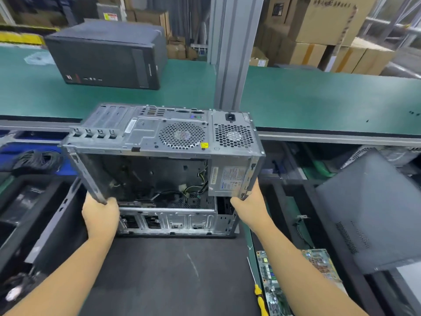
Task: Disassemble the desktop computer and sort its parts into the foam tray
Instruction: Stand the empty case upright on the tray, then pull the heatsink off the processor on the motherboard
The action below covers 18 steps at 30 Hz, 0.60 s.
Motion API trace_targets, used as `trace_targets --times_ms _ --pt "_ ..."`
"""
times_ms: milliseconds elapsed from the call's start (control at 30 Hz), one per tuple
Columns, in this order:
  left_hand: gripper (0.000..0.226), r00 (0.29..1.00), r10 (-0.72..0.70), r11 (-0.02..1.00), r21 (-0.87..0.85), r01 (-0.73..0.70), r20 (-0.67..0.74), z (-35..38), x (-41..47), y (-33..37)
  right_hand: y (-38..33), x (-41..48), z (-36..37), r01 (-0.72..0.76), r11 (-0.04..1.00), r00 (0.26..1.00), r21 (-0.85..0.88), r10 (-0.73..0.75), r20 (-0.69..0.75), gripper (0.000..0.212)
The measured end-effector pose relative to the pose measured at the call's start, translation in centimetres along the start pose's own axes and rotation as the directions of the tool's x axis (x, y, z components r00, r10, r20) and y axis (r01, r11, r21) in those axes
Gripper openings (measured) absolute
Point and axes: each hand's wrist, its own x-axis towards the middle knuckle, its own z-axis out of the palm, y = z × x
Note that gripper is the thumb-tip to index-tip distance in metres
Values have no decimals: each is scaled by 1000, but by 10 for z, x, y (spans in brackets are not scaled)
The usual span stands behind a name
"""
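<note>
**benchguy:** So, L to R, what's in view?

**headcam_01:** Far left there's a coil of black cables (36, 159) in a blue bin, w/ the black foam tray (22, 181) just on the near side of it. Something dark sits in one slot, can't tell what. Further back, a black tower (102, 55) lies on its side on the green belt (319, 99).

**benchguy:** And the hands?

**headcam_01:** Left hand (100, 215) is wrapped round the lower left edge of the computer case (141, 137), fingers curled onto the rail.

The case is dead centre at the far end of the black mat (170, 277). Its back panel w/ both fan grilles faces up and the open side faces the person. Tbh can't tell if it's resting on the mat or just off it. The power supply (227, 179) sits in the upper right corner, loose wires beside it.

Right hand (248, 204) grips the right edge just under the power supply. Its fingers go behind the metal, so only the thumb side shows.

**benchguy:** Right of that?

**headcam_01:** A yellow-handled screwdriver (259, 295) lies along the mat's right edge. A circuit board (271, 281) is just beside it, w/ the right forearm crossing over it. Farther right there's a dark grey side panel (369, 213), tilted.
</note>
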Motion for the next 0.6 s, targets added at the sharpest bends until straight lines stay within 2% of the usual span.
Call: trace_targets --times_ms 100,233,300,367,433,500,533,600 --pt "17 996 -74 997 -4 74 46 -3 -2 -12 6 -11 3 -72 997 997 -11 72 -19 87" --pt "17 991 -76 997 -14 78 109 -4 2 -8 -6 -7 4 -102 994 994 -42 100 -55 82" --pt "28 984 -73 995 -59 83 164 -9 -4 -8 -8 -15 4 -123 990 991 -67 119 -57 79" --pt "51 974 -86 990 -93 107 209 -13 -21 -13 -7 -32 4 -155 980 988 -121 155 -16 81" --pt "67 985 -55 995 -74 68 161 -15 -46 -25 2 -52 2 -200 961 978 -189 208 26 90" --pt "58 995 26 1000 2 -27 95 -13 -75 -37 14 -74 2 -236 947 970 -217 243 6 87" --pt "47 991 63 997 34 -68 115 -12 -89 -43 20 -85 4 -254 942 966 -219 256 -18 78" --pt "26 958 87 993 50 -104 273 -11 -112 -52 30 -106 5 -290 935 957 -206 284 -56 43"
